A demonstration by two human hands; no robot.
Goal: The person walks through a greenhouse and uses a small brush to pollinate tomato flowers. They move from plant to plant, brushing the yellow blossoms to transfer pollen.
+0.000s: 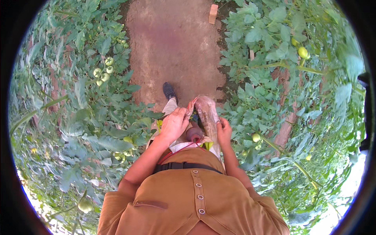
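Note:
A translucent plastic bag (207, 110) hangs in front of my waist with its mouth spread wide. My left hand (175, 123) pinches its left rim, the fingers closed on the plastic. At the bag's right edge, my right hand (224, 130) has thumb and fingers on the film. Between the hands a reddish-brown container (194, 132) with a round mouth sits at the bag's opening, and a thin red cord (179, 149) runs beside it toward my waist. Yellow-green pieces (208, 145) show near the container; what else lies in the bag is partly hidden.
Tomato plants with green tomatoes (105, 77) line the left side of a dirt path (176, 44). More plants, bearing yellowish-green tomatoes (303, 52), stand on the right. An orange brick (213, 14) lies by the path's far right edge. Stems reach close on both sides.

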